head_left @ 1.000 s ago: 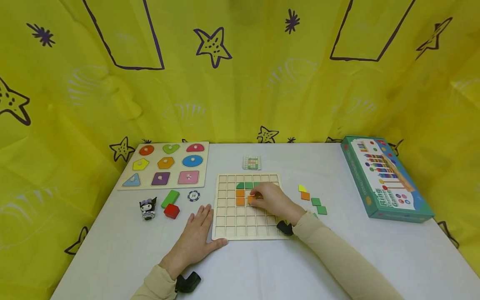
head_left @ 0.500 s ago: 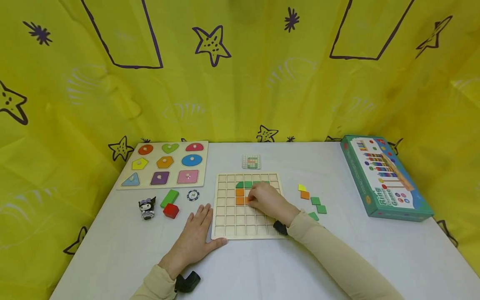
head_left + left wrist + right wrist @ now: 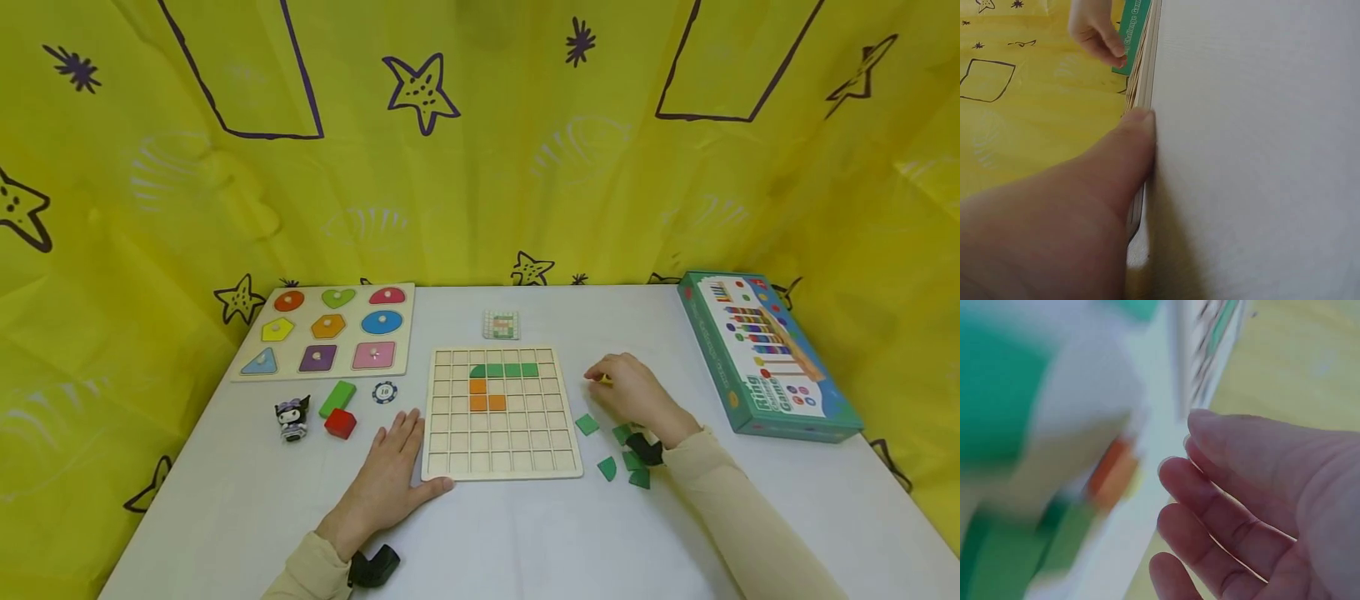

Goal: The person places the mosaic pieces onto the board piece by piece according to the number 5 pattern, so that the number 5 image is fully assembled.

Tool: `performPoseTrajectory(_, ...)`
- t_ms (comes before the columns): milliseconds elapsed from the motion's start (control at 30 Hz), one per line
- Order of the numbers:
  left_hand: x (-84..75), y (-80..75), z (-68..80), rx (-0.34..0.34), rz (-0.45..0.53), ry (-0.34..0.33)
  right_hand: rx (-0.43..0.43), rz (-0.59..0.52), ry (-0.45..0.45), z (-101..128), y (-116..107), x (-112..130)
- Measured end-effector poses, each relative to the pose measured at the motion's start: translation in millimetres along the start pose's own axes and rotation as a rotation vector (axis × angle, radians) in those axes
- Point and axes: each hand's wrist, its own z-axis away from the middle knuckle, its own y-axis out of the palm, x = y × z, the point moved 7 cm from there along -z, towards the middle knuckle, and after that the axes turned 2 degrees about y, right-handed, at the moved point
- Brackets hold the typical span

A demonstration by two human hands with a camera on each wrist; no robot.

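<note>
A wooden grid board (image 3: 487, 452) lies in the middle of the white table. It holds a row of green tiles (image 3: 504, 370), with orange tiles (image 3: 486, 403) below them. My left hand (image 3: 401, 454) lies flat beside the board. Its thumb (image 3: 1132, 147) presses the board's front-left corner (image 3: 1141, 87). My right hand (image 3: 602, 380) hovers to the right of the board, over loose tiles. Its fingertips are at a yellow tile (image 3: 604, 380). In the right wrist view its fingers (image 3: 1210, 487) are loosely bent and hold nothing, with a blurred orange tile (image 3: 1110, 472) just ahead.
Loose green tiles (image 3: 587, 424) lie by my right wrist. A small pattern card (image 3: 502, 325) sits behind the board. At the left are a shape puzzle (image 3: 330, 331), a figurine (image 3: 292, 417), green (image 3: 339, 397) and red (image 3: 341, 423) blocks, and a chip (image 3: 385, 391). A teal game box (image 3: 765, 354) stands at the right.
My right hand left the board and moved right to the loose tiles. An orange tile now lies in the board beside the lower orange one. The left hand stayed put.
</note>
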Motion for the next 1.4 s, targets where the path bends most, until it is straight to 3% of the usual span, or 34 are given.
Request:
performPoseTrajectory(200,-0.2,-0.4,0.8,-0.002,-0.002,0.003,0.032,0.03,0.074,12,-3,-29)
performPoseTrajectory(633,0.7,-1.1,0.3,-0.009,-0.012,0.009,0.062,0.051,0.036,14,0,-27)
performPoseTrajectory(800,1.7,-2.0,-0.6,0.007,-0.022,-0.004,0.047,-0.064,-0.015,8,2,-2)
performPoseTrajectory(967,0.9,-2.7,-0.3,0.01,-0.011,-0.01,0.093,-0.126,-0.098,-3,17,36)
performPoseTrajectory(1167,0.3,-1.6,0.9,0.006,-0.001,-0.013,0.133,-0.091,-0.154,-15,40,71)
performPoseTrajectory(1400,-0.1,-0.6,0.6,0.012,0.001,-0.01,0.11,0.004,-0.208,-21,50,89)
